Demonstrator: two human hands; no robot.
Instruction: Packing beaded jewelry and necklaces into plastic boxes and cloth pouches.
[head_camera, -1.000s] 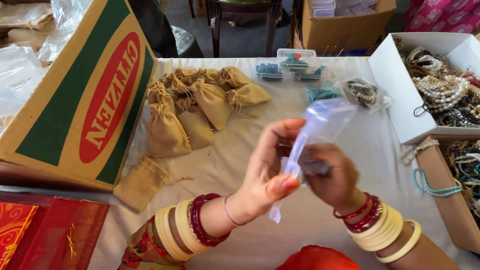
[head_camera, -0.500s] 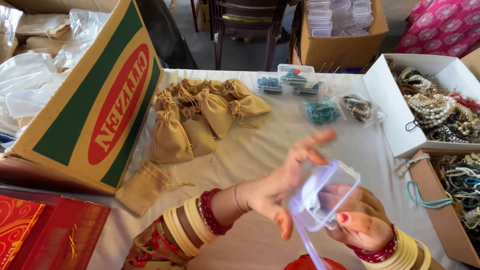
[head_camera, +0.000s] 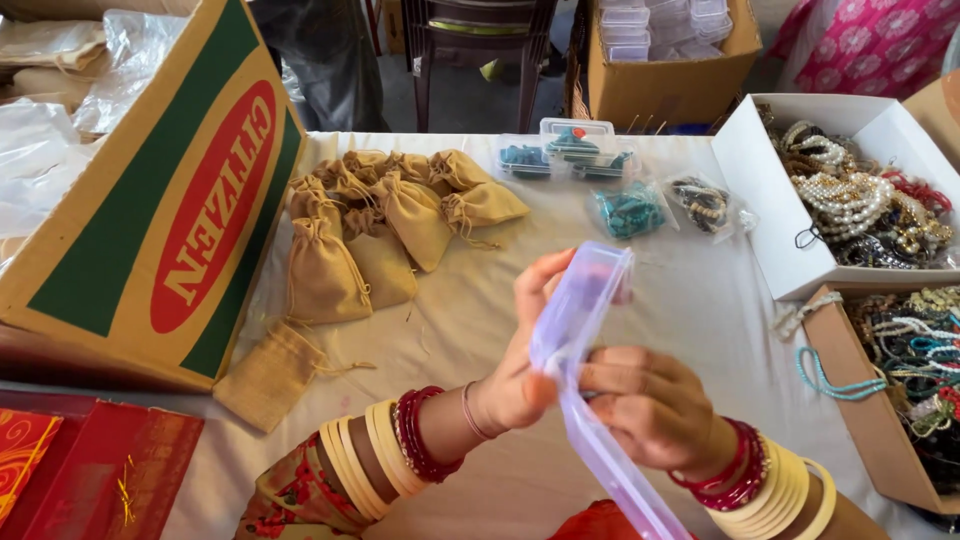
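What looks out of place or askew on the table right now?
One flat burlap pouch lies apart from the pouch heap, near the table's front edge. A turquoise bead string trails outside the brown box. Both hands hold a clear plastic bag.

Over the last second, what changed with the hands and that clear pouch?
The clear plastic pouch went from upright, to low and right, to edge-on at centre. The left hand, splayed open half a second ago, has closed on it again; the right hand kept hold throughout. The jute pouches and cardboard box stayed put.
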